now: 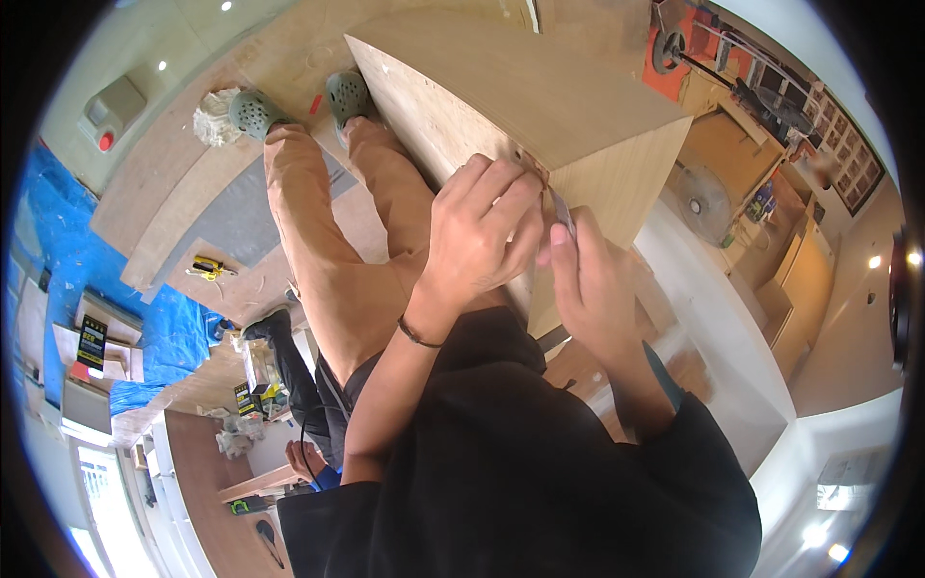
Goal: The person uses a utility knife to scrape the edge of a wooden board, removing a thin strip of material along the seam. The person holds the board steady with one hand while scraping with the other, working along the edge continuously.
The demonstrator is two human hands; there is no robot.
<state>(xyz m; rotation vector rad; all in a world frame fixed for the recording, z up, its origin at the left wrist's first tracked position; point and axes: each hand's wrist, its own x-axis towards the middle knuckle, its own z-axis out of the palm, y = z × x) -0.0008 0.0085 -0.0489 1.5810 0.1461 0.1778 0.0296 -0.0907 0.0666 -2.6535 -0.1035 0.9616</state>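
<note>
Black sleeves [540,462] fill the lower part of our view, and from them our two forearms rise toward a plywood panel [540,91] that stands on edge in front of us. Our left hand [482,231] lies curled over the near corner of the panel, fingers bent across its edge and pressing on the wood, so it is clasping the board itself; a dark band sits on that wrist. Our right hand [590,279] is just beside it, touching it at the fingertips, and is pinched around a small flat grey piece [562,214] that pokes up between thumb and forefinger against the panel's lighter side face. We cannot tell what that piece is, since most of it is hidden by the fingers.

Past the panel we see our legs in tan trousers [328,241] and grey-green perforated clogs [252,111] standing on a sheet of board on the floor. A crumpled white rag [214,118] lies just beside the left clog. Farther left, a yellow-handled tool [210,269] rests on the floor, near a blue tarp [67,241]. To the right, well apart from our hands, stands a white fan [701,204].
</note>
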